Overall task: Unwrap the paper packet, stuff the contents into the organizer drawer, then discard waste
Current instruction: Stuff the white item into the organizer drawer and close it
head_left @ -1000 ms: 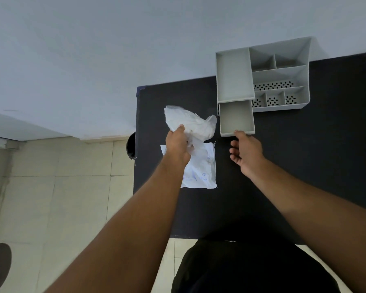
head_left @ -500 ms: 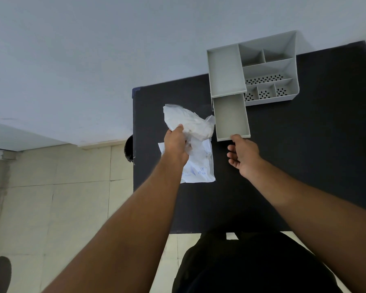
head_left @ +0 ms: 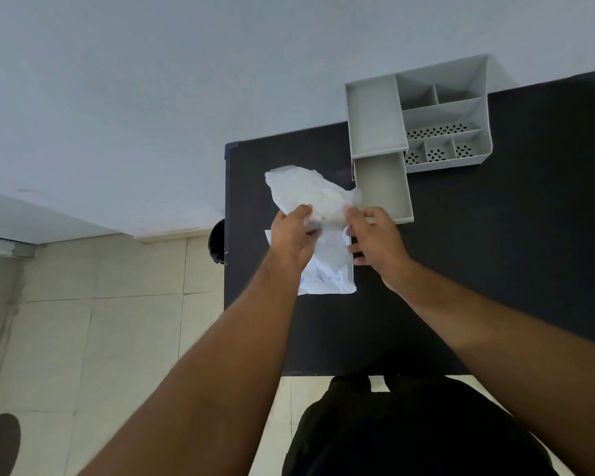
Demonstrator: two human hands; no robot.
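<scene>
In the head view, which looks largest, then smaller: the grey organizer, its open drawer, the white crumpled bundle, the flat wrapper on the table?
1. Grey organizer
2. White crumpled bundle and open drawer: about alike, and the bundle is lifted nearer the camera, so unranked.
3. Flat wrapper, partly hidden by the hands.

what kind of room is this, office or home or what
Hard to say for sure; it looks like a plain indoor room set up as a work spot. A black table stands against a bare pale wall, a grey desk organizer sits on it, and the floor is light tile.

crumpled white contents [head_left: 310,194], open grey drawer [head_left: 383,187]
</scene>
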